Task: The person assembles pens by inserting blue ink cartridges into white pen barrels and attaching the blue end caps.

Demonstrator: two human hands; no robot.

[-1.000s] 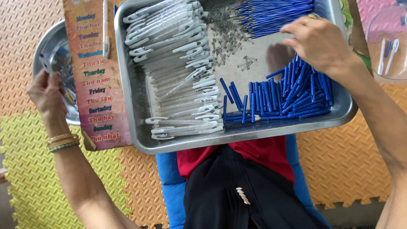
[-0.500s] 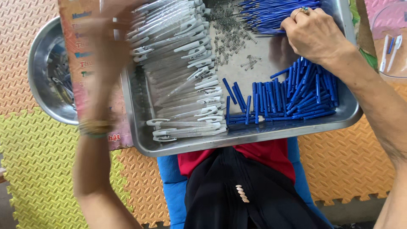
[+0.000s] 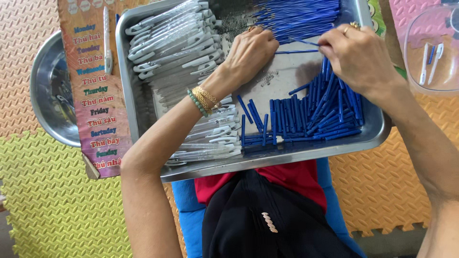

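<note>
A steel tray (image 3: 334, 145) rests on my lap. It holds a stack of clear pen barrels with white clips (image 3: 177, 52) on the left, blue pen parts (image 3: 311, 114) at the front right, thin blue refills (image 3: 296, 16) at the back and small metal springs (image 3: 239, 24). My left hand (image 3: 251, 52) is over the tray's middle, fingers curled at the springs and refills. My right hand (image 3: 358, 57) pinches a thin blue refill (image 3: 299, 43) that stretches toward the left hand.
A round steel bowl (image 3: 45, 95) lies at the left on foam floor mats, partly under a printed word chart (image 3: 95, 91) with a white pen (image 3: 107, 40) on it. A clear plastic tub (image 3: 430, 48) with finished pens stands at the right.
My left hand swung from the steel bowl at the left across into the tray's middle. My right hand rose from the blue parts and now pinches a refill.
</note>
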